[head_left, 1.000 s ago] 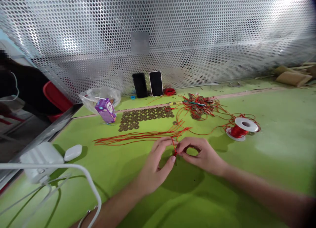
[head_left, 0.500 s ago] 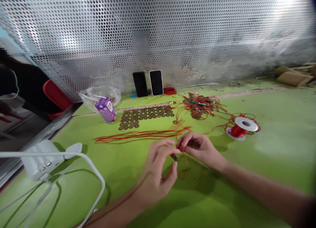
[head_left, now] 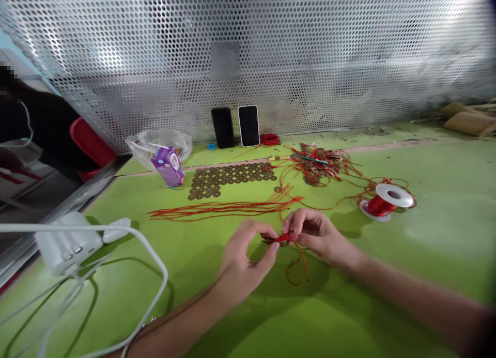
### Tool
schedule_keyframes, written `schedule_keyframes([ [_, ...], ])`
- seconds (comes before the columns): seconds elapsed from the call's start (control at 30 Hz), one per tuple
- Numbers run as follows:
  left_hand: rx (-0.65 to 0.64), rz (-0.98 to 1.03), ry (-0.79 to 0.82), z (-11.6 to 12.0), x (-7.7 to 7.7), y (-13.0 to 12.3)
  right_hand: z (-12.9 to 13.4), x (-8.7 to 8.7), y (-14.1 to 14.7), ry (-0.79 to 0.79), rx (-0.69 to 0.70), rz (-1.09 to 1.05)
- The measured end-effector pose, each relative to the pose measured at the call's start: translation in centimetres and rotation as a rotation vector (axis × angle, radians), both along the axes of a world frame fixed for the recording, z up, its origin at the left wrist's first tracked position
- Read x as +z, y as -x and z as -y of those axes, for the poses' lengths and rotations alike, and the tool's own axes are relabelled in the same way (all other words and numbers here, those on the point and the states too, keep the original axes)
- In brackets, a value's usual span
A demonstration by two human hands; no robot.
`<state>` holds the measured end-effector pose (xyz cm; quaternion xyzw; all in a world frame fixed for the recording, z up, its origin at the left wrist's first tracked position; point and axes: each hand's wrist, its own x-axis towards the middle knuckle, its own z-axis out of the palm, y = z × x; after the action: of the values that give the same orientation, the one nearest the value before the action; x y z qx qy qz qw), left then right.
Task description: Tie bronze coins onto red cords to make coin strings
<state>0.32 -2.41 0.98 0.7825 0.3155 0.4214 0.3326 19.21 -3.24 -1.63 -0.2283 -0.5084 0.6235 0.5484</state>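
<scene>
Between my two hands is a knotted red cord (head_left: pixel 284 238), with a dark coin-like piece partly showing at its left end. My left hand (head_left: pixel 248 252) pinches the left end between thumb and forefinger. The fingers of my right hand (head_left: pixel 315 234) are closed on the right end. A thin loose tail of cord loops down below my right hand. Just beyond the hands, several cut red cords (head_left: pixel 225 209) lie side by side. Behind them, flat round coins (head_left: pixel 232 176) with holes are laid out in rows, and one single coin (head_left: pixel 278 189) lies apart.
A red cord spool (head_left: pixel 380 205) stands right, near a tangled pile of coins and cords (head_left: pixel 315 164). Two phones (head_left: pixel 248 126) lean on the perforated metal panel (head_left: pixel 329 53). A purple box (head_left: pixel 168 167), plastic bag (head_left: pixel 145 141) and white charger with cables (head_left: pixel 67 244) are left. A person sits far left.
My left thumb and forefinger have closed on the knotted cord, where they were apart before. The cord between the hands now lies more level, and its loose tail hangs in a wider loop.
</scene>
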Motion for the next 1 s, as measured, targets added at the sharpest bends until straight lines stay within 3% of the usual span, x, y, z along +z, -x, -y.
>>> schedule_keyframes([
  [1.0, -0.049, 0.023, -0.02, -0.03, -0.02, 0.01, -0.02, 0.61, -0.14, 0.01, -0.005, 0.099],
])
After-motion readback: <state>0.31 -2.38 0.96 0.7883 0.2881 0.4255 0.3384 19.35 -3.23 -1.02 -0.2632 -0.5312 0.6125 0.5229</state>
